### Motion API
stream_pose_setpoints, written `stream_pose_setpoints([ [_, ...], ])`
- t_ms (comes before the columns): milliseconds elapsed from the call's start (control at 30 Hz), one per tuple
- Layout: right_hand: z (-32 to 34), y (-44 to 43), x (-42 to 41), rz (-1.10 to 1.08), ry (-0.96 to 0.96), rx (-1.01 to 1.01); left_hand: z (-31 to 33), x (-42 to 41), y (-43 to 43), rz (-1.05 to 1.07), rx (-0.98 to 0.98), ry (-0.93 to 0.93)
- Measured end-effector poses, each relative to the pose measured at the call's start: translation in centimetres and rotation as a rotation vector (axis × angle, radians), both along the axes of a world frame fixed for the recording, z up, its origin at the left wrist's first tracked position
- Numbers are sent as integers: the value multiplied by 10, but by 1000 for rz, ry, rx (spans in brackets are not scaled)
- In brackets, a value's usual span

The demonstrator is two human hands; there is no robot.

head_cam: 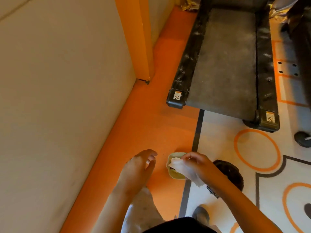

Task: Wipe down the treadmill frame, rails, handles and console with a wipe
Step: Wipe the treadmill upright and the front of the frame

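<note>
The right hand (pixel 196 163) pinches a white wipe (pixel 183 170) over the pale pack (pixel 174 176); the left hand (pixel 139 167) hangs loosely spread. The treadmill (pixel 223 64) wears stickers (pixel 177 95) with prohibition signs, wording unreadable.

You have an orange floor (pixel 143 125) strip beside a cream wall (pixel 58 81) and orange post (pixel 134 39). A ring-patterned mat (pixel 218 140) meets the strip's right edge; a dumbbell (pixel 303 138) lies on it.

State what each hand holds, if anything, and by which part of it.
The right hand pinches a white wipe by its upper end, over the pale tub. The left hand holds nothing.
</note>
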State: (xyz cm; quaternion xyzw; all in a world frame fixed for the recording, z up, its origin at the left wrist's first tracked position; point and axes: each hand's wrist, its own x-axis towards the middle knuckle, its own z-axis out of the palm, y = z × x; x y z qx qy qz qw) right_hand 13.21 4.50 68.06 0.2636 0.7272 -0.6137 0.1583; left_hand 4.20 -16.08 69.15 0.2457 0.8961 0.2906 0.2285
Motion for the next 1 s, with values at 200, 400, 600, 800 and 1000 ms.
stream_pose_setpoints([
  [200, -2, -61, -139, -109, 113, 173, 17, -147, -64, -56, -21, -15],
  [400, 21, -99, -246, -123, 191, 185, 42, -267, -99, -41, -11, 7],
  [600, 34, -72, -316, -171, 224, 220, 33, -336, -51, -49, 77, -82],
  [800, 19, -4, -407, -53, 179, 490, 21, -426, 12, -96, 88, -112],
  [1000, 46, 100, -515, 7, 215, 599, 37, -543, 109, -110, 116, -162],
])
